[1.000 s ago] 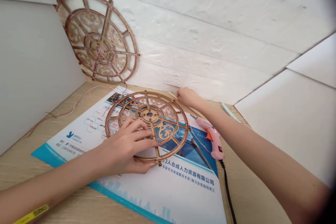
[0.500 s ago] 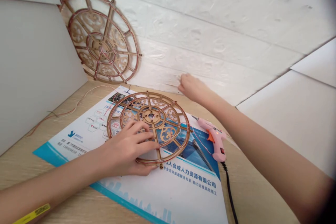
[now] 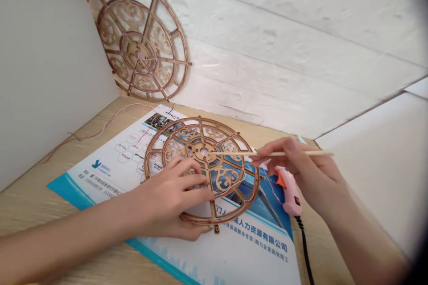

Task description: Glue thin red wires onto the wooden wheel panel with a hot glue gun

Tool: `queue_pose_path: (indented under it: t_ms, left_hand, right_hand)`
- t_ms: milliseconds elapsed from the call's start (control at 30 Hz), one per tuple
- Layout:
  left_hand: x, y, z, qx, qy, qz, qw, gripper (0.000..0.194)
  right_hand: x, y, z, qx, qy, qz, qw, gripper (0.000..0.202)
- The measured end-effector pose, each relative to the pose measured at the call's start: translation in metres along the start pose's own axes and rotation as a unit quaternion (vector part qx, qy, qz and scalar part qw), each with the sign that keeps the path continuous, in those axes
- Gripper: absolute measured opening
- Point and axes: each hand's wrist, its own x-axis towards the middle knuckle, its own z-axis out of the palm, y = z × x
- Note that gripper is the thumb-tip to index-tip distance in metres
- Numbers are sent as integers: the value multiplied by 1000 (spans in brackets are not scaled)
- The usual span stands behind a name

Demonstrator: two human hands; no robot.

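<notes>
A bronze-coloured round ornamental frame (image 3: 198, 146) with spokes, scrollwork and thin wire along its rings is in front of me, over a printed sheet (image 3: 100, 182). My left hand (image 3: 180, 196) grips its near left side, with fingers over the top and the thumb at the lower rim. Pinched in my right hand (image 3: 301, 164) is a thin wooden stick (image 3: 230, 154), held nearly level. Its tip points at the frame's centre hub; whether it touches cannot be told. A pink hot glue gun (image 3: 292, 193) lies beyond the frame's right rim, partly hidden by my right hand.
A second, similar round frame (image 3: 150, 20) leans upright in the back left corner against the white wall (image 3: 267, 53). Loose wires (image 3: 103, 127) trail over the wooden table at left. A grey panel (image 3: 50, 62) stands at left. The glue gun's black cord (image 3: 304, 245) runs toward me.
My right hand has come back from near the rear wall to the frame, and a wooden stick now shows in it. My left hand stays on the frame. The view has shifted slightly.
</notes>
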Motion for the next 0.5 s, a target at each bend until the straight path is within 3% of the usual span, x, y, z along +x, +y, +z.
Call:
queue_pose_path:
  t_ms: [100,233,400,500]
  left_hand:
    - [-2,3,2,-3,-4,4,1000,39]
    - [-2,8,0,-6,-16,0,1000,42]
    - [-2,9,-6,12,-45,2,999,41]
    - [-2,9,-6,29,-47,7,998,36]
  right_hand:
    - [-6,6,2,10,8,-29,1000,53]
    - [-14,8,3,-52,-14,-141,989,39]
    - [-27,6,9,-158,-64,-301,938,20]
    - [-30,4,14,-181,-61,-327,926,22]
